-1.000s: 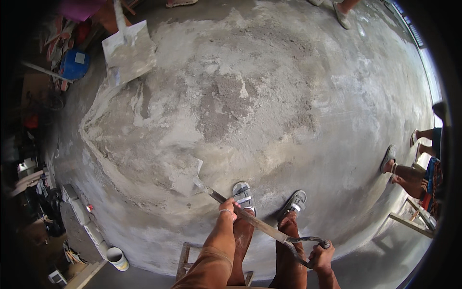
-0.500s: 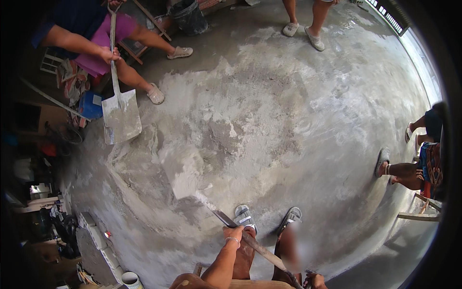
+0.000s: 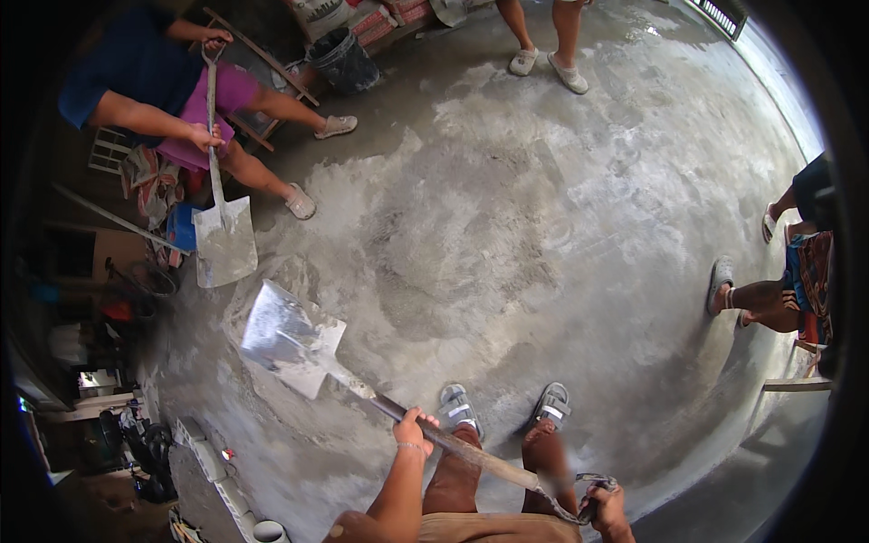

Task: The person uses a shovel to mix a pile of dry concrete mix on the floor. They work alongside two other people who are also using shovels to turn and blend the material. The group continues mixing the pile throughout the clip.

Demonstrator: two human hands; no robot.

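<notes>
"Shovel (image 3: 385,405), where was it?"

"Its blade (image 3: 291,337) was at ten o'clock from your left hand (image 3: 415,429), long axis going from ten toward four. This nearer hand was wrapped around the shaft (image 3: 489,467); your right hand (image 3: 605,503) gripped the end handle (image 3: 562,512)."

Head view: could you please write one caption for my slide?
Left hand on the shaft, right hand on the handle of a shovel; a co-worker holds a second shovel.

Left fingers (image 3: 426,420) clasp a shovel (image 3: 484,459) midway, right fingers (image 3: 594,496) its end, above grey floor (image 3: 652,271)
</notes>
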